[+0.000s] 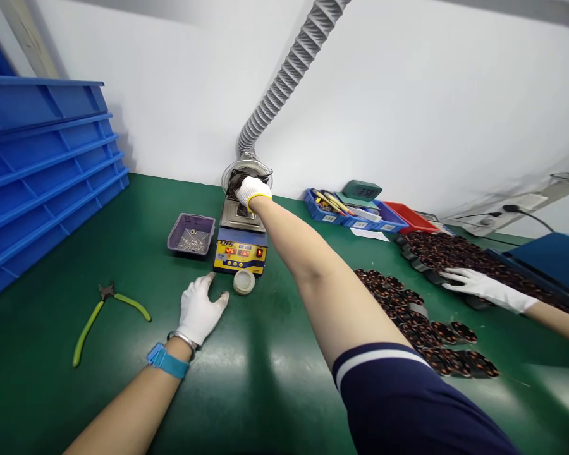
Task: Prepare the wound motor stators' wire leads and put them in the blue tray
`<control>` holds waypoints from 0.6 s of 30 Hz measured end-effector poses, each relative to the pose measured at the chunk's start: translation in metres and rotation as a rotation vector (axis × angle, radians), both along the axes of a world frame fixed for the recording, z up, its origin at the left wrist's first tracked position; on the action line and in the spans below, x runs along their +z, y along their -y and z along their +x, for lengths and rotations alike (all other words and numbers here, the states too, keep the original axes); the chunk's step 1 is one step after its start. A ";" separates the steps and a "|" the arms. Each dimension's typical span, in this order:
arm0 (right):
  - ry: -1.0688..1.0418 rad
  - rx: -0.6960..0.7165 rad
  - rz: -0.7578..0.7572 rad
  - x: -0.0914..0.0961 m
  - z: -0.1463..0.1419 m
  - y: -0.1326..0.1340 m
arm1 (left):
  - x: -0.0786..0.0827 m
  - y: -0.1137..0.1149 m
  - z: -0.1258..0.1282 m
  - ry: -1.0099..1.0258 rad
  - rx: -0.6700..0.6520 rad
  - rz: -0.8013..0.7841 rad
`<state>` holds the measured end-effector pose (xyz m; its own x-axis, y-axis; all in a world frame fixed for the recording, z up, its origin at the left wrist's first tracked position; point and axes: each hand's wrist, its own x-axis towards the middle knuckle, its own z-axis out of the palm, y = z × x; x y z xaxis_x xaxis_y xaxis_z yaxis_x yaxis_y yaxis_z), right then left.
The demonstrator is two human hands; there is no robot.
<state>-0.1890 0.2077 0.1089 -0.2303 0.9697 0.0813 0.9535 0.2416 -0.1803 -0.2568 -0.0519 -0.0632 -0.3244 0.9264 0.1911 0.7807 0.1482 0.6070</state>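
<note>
My right hand [253,191], in a white glove with a yellow cuff, reaches forward over the solder pot [241,249]. Its fingers close on a dark round part [236,183], mostly hidden by the glove and the pot's fume hood [269,170]. The pot's front panel shows red digits. My left hand [200,309], also gloved, rests on the green table with thumb and fingers apart, holding nothing. Just right of its fingertips stands a small round tin [243,282]. A purple tray [190,234] with metal bits lies beyond it.
Green-handled cutters [108,297] lie at left, near stacked blue crates [42,170]. A grey duct [289,69] rises from the hood. Many dark copper-wound parts [408,309] cover the right side, where another person's gloved hand [478,285] reaches in. Blue bins [358,221] hold pens.
</note>
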 end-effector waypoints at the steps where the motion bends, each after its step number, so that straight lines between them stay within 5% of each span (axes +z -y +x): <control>1: 0.003 0.013 0.005 -0.001 -0.001 -0.001 | 0.000 0.000 0.000 0.000 0.001 0.000; 18: 0.102 0.100 0.004 -0.006 0.007 0.009 | -0.001 0.000 0.000 -0.002 -0.002 0.007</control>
